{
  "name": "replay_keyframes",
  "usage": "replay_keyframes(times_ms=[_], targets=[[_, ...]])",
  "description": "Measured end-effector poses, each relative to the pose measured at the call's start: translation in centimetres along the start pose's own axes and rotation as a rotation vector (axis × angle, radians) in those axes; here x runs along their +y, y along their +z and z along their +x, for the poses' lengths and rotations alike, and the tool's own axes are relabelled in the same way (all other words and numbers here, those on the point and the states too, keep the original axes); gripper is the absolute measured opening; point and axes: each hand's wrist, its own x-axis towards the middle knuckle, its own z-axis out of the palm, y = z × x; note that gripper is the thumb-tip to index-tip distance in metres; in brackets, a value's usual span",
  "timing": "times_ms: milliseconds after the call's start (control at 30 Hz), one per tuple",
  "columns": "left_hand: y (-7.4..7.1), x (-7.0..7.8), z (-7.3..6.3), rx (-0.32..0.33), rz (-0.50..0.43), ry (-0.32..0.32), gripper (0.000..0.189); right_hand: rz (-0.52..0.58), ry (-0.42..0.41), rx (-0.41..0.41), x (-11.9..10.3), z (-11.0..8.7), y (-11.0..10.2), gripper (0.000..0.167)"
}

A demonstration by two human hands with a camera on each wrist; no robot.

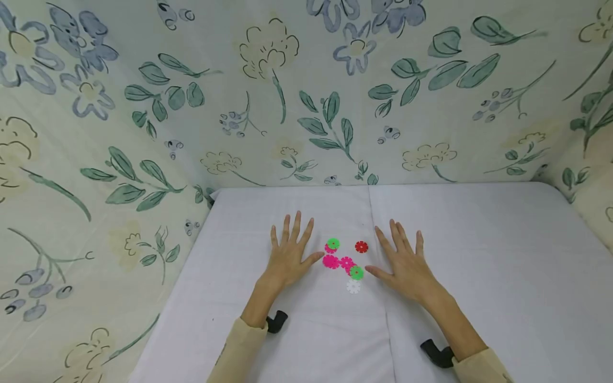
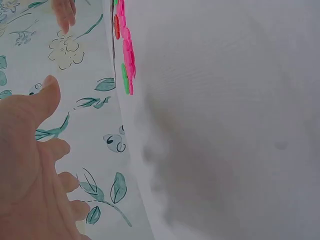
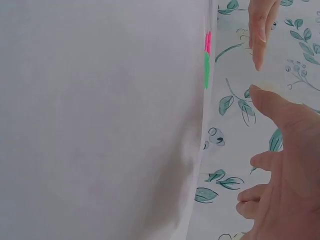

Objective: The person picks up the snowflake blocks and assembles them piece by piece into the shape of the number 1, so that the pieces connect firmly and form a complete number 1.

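My left hand is spread flat with straight fingers, left of a small group of notched, flower-like discs. Opposite it, my right hand also has its fingers extended and holds nothing. Between the thumbs lie pink discs, some overlapping. One green disc partly covers a pink one at the back; another green disc lies close to the right thumb. A red disc sits apart near the right fingertips, and a white disc lies at the front. Both wrist views show the palms over the cloth, the fingers apart from the discs.
A white cloth with a lengthwise crease covers the table. Floral fabric hangs behind and at the sides. Black curved pieces show at the left wrist and the right wrist.
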Motion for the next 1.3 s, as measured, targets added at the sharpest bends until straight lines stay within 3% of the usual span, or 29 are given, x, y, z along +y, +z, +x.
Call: replay_keyframes(times_ms=[167, 333, 600, 767, 933, 1167, 1300], targets=[[0.1, 0.0, 0.0, -0.007, 0.005, 0.005, 0.084, 0.038, -0.003, -0.021, -0.1, 0.0, -0.1, 0.095], [0.4, -0.1, 0.1, -0.038, -0.026, 0.032, 0.083, 0.179, -0.012, -0.08, -0.1, 0.0, 0.2, 0.091], [0.6, -0.7, 0.2, -0.12, -0.258, 0.09, 0.084, 0.43, -0.046, -0.191, 0.4, 0.5, 1.0, 0.078], [0.4, -1.0, 0.3, -0.137, -0.366, 0.091, 0.077, 0.486, -0.083, -0.199, 0.7, 0.9, 1.3, 0.072], [0.9, -1.2, 0.9, -0.123, -0.467, 0.073, 0.064, 0.52, -0.061, -0.168, 1.0, 1.2, 1.2, 0.061], [1.2, -0.8, 1.6, -0.153, -0.592, 0.03, 0.048, 0.601, -0.047, -0.226, 1.3, 1.5, 1.4, 0.049], [1.6, -0.7, 2.1, -0.174, -0.621, 0.053, 0.043, 0.617, -0.063, -0.236, 1.3, 1.7, 1.4, 0.047]])
